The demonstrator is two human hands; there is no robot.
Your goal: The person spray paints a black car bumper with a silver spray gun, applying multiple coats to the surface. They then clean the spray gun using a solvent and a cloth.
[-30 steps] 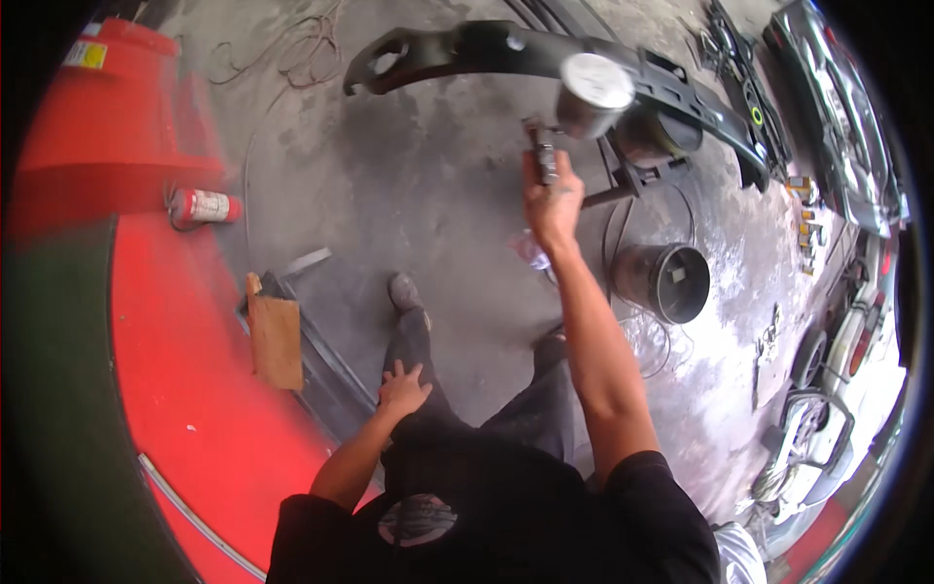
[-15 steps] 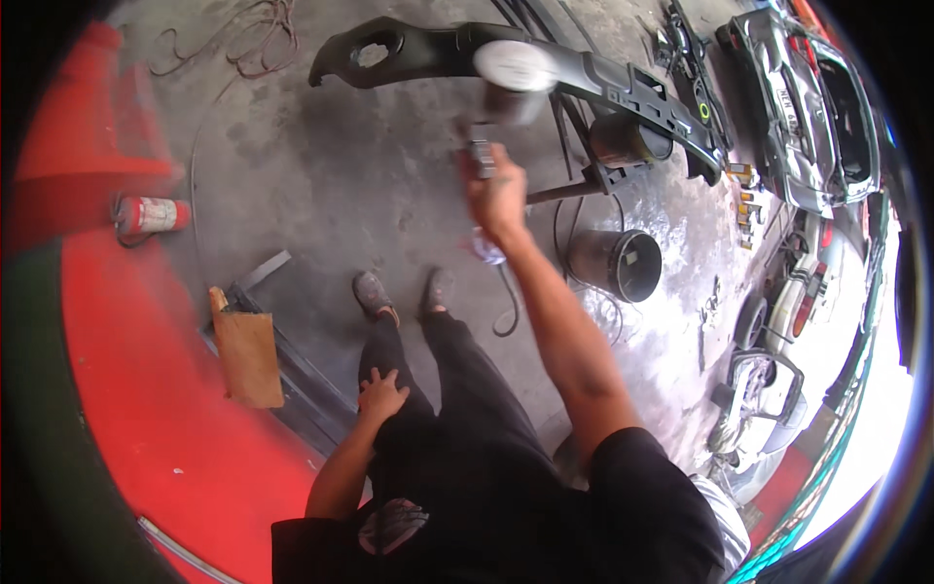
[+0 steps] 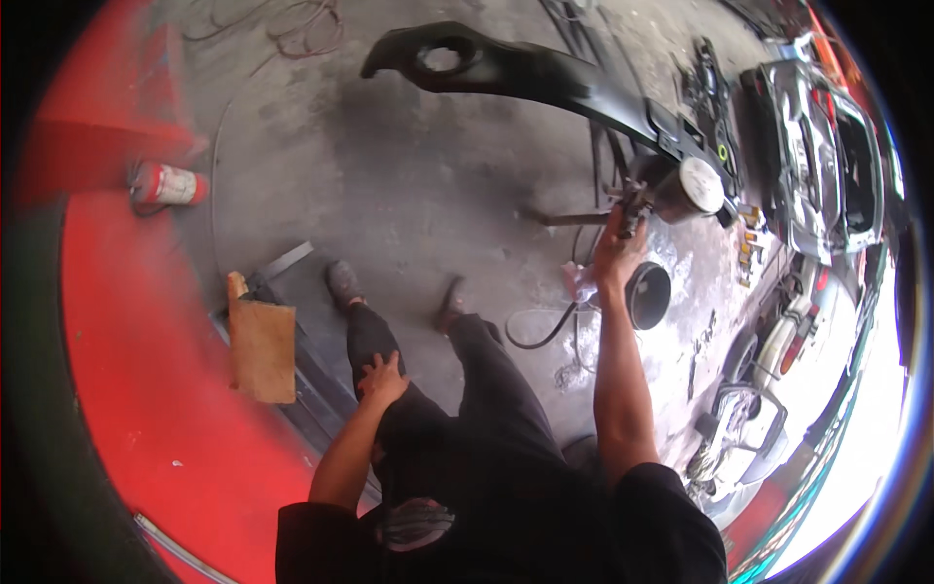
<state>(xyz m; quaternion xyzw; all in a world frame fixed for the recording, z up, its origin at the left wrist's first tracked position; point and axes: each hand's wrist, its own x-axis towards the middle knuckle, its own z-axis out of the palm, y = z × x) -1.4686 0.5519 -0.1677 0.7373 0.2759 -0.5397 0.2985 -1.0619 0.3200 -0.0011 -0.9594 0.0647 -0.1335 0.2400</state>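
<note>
My right hand (image 3: 618, 255) is wrapped round the handle of a spray gun (image 3: 634, 206), held out at arm's length to the right. Its round cup with a pale lid (image 3: 700, 187) covers part of the right end of a black car bumper (image 3: 545, 80). Whether the gun touches the bumper I cannot tell. The bumper lies across a dark metal stand (image 3: 596, 161). A dark hose (image 3: 545, 341) loops below the gun hand, next to a pale, crumpled-looking thing (image 3: 581, 282). My left hand (image 3: 382, 378) rests on my left leg near the knee, fingers spread, holding nothing.
A black bucket (image 3: 649, 295) stands just below my right hand. On the left are a red painted surface (image 3: 146, 370), a fire extinguisher (image 3: 170, 184) and a brown board (image 3: 263, 350). Car body parts (image 3: 798, 146) line the right side. A cable (image 3: 302, 34) lies coiled at the far left.
My right hand has carried the spray gun rightward and nearer along the bumper to its right end. My left hand stays on my leg. My feet have moved further apart and the view has shifted.
</note>
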